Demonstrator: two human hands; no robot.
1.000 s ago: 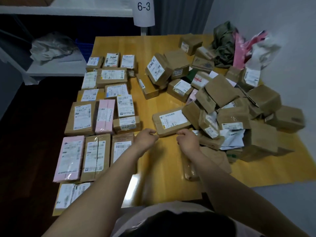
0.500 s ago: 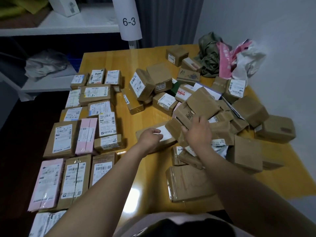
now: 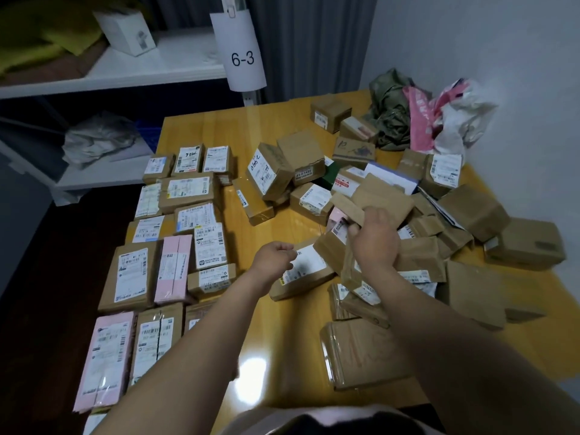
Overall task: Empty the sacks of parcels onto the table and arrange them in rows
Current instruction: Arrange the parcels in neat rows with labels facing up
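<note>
Left of counter: rows laid.
Right side: heap unsorted; I judge roughly half left.
Sacks: look emptied.
Left hand: grips labelled parcel.
Right hand: grips brown parcel.

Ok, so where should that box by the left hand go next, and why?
Probably slide the labelled parcel that the left hand holds leftward, next to the rows. It lies label up at the edge of the pile, where the right hand grips a brown parcel.
</note>
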